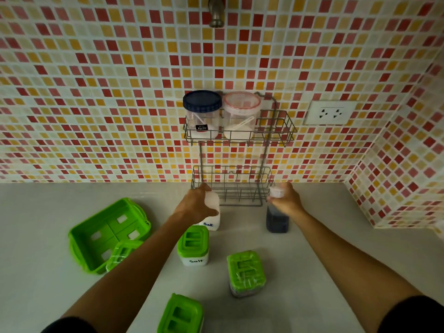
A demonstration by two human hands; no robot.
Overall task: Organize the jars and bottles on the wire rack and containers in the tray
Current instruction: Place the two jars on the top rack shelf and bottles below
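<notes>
Jars and bottles are split between a pale grey counter (36, 236) and a two-tier wire rack (239, 138) fixed to a wall of small red, yellow and cream mosaic tiles (96, 92); the same tiling turns a corner at the far right and closes that side in. Going from the left, a wide bare stretch of counter leads to a green tray (105, 231) tilted toward the camera, with one green-lidded clear container (120, 257) in its near corner. Next comes the left hand (194, 207), fingers wrapped around the top of a white bottle marked Salt (211, 219), which is just in front of the rack's lower basket. Nearer the camera stand a green-lidded container labelled Salt (193, 246), another green-lidded one (180, 314) at the bottom edge, and a third with dark contents (246, 272); open counter lies between them and the forearms. On the rack's upper basket sit a clear jar with a dark blue lid (202, 111) and, touching it on the right, a clear jar with a red-rimmed lid (241, 114) holding a white scoop; the right third of that basket and the whole lower basket hold nothing. The right hand (286, 198) is closed around the white-capped neck of a bottle of dark liquid (277, 219), beside the lower basket's right end. A white wall socket (330, 112) sits right of the rack, and a metal tap (216, 13) hangs at the top.
</notes>
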